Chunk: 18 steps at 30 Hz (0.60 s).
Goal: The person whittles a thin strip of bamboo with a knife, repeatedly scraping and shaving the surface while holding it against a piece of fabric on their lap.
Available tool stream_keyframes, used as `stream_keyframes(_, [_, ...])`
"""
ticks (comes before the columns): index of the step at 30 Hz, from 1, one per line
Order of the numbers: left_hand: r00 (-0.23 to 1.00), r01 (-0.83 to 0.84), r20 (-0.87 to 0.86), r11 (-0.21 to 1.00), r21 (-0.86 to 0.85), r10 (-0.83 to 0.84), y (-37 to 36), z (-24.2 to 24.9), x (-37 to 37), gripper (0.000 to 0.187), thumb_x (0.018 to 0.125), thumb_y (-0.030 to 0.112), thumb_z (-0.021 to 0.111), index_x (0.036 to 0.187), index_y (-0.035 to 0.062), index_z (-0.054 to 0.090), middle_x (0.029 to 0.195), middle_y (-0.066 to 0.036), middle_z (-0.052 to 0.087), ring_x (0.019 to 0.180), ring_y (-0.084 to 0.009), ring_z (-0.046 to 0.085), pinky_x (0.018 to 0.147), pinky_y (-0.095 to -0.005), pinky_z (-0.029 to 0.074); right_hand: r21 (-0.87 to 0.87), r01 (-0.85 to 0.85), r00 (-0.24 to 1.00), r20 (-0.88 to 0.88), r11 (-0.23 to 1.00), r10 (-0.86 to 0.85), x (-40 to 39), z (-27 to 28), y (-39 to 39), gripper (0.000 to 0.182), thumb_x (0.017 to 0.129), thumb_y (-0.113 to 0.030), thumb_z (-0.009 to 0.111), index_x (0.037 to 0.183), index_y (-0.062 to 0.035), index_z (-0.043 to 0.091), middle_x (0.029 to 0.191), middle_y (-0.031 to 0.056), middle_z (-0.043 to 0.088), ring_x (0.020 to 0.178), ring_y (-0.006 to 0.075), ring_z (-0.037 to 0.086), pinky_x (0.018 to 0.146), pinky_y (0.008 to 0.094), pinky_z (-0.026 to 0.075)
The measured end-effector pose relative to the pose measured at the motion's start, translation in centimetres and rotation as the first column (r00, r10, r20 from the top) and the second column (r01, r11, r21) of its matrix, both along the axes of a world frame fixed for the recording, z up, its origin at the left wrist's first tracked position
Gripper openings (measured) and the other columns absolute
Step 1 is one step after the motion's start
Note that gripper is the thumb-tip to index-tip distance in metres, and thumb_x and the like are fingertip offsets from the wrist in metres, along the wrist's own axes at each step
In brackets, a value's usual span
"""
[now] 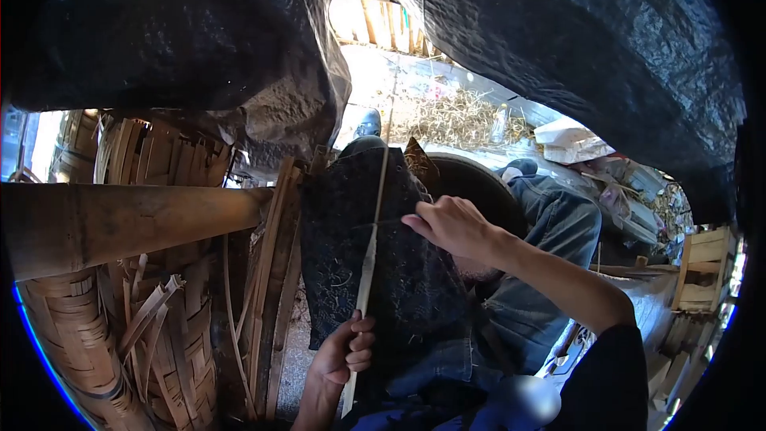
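Note:
A long pale bamboo strip (365, 283) runs lengthwise over a dark, worn cloth (335, 223) spread on my leg. My left hand (343, 349) is closed around the strip's lower part, fingers wrapped over it. Farther up, my right hand (456, 227) is closed on what looks like a knife (389, 222), whose thin dark blade crosses the strip. The fingers cover its handle. Above the blade the strip is narrower and browner, reaching past my knee; below it looks wider and paler.
On the left a thick bamboo pole (136, 223) juts in above woven bamboo baskets (72, 335) and split pieces. Dark plastic sheeting (574, 40) hangs overhead. Shavings (455, 118) and a plastic bottle (499, 124) lie on the ground ahead. My jeans-covered leg (550, 215) is at right.

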<state>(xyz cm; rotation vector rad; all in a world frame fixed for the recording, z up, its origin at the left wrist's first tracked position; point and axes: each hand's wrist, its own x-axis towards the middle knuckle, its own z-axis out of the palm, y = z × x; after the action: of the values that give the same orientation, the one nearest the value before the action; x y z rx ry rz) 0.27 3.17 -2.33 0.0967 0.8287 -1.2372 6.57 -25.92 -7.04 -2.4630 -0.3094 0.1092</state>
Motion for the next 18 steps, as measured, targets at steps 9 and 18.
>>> stream_keyframes(9, [0.997, -0.068, -0.047, 0.994, -0.080, 0.065, -0.1, -0.2, -0.6, 0.028, 0.101, 0.037, 0.032, 0.081, 0.0198, 0.040, 0.055, 0.007, 0.025, 0.039, -0.0035, 0.015, 0.035, -0.0207, 0.012, -0.206, -0.110, 0.994, -0.039, 0.972, 0.104, -1.6, -0.7, 0.2, 0.038, 0.095, -0.033, 0.049, 0.072, -0.0041, 0.046, 0.044, 0.0058, 0.048, 0.038, 0.0230, 0.055, 0.037, 0.0363, 0.045])
stream_keyframes(18, [0.996, -0.077, -0.043, 0.993, -0.089, 0.073, -0.2, -0.1, -0.9, 0.028, 0.101, 0.037, 0.033, 0.081, 0.0195, 0.041, 0.054, 0.007, 0.023, 0.039, -0.0035, 0.014, 0.034, -0.0206, 0.011, -0.345, -0.008, 0.994, -0.107, 0.939, -0.031, 0.5, -0.6, -0.1, 0.042, 0.098, -0.037, 0.042, 0.072, -0.0048, 0.052, 0.046, 0.0030, 0.053, 0.037, 0.0139, 0.056, 0.031, 0.0278, 0.046])
